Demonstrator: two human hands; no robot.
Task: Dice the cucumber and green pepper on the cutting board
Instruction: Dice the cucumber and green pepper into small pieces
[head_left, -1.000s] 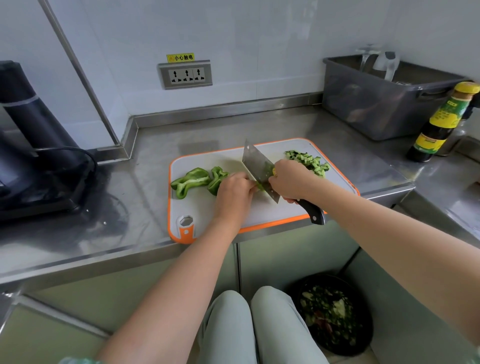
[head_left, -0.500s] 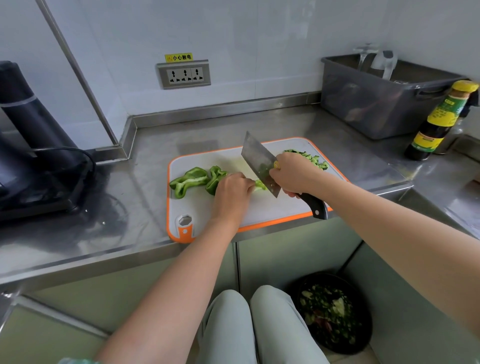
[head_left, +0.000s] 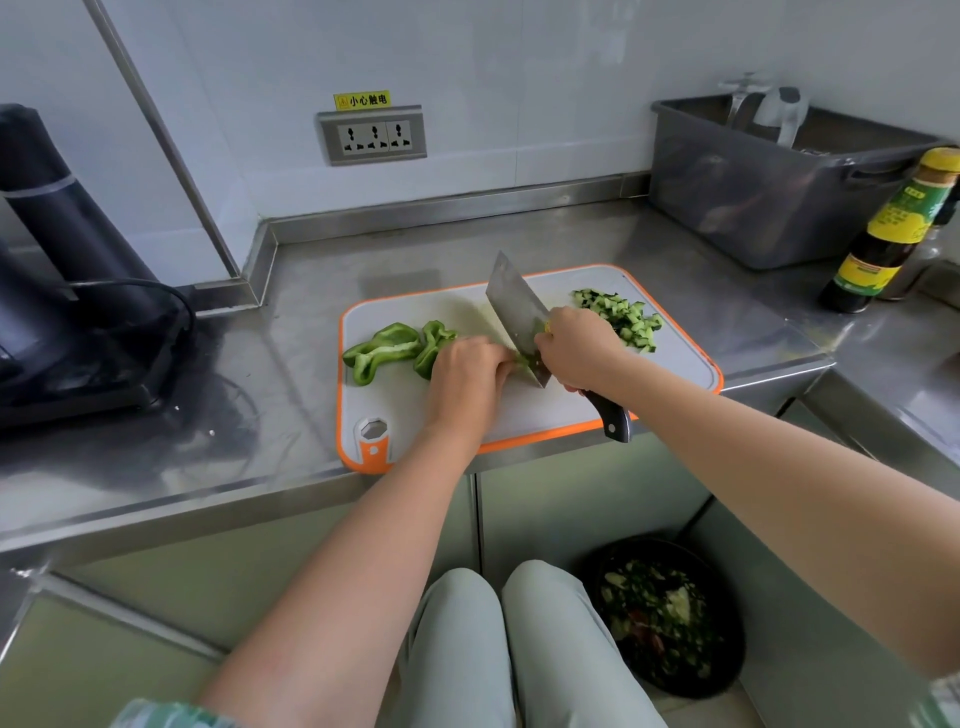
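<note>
Knees in pale trousers (head_left: 498, 649) fill the bottom of the view, and just to their right a black bin (head_left: 670, 618) with vegetable scraps stands on the floor. Both bare forearms reach over the front edge of the steel counter (head_left: 311, 291) to the cutting board (head_left: 405, 410), white with an orange rim, which lies at that edge.

The left hand (head_left: 465, 376) is knuckles up, its fingers curled down on a piece of green pepper (head_left: 389, 351) and holding it on the board. Only a small green bit shows between these fingers and the blade. The larger pepper pieces lie on the left part of the board, touching this hand.

The right hand (head_left: 576, 348) is closed firmly round the cleaver (head_left: 514, 306) where handle meets blade. The dark handle end sticks out past the near rim. The blade is tilted, with its near corner low beside the left fingers and its far end raised.

Behind the right hand, the diced cucumber (head_left: 621, 317) is heaped on the far right part of the board.

Farther away stand a dark sauce bottle (head_left: 893, 234) and a grey tub (head_left: 753, 208) at the right and a black appliance (head_left: 67, 260) at the left. A wall socket (head_left: 372, 136) is on the wall.
</note>
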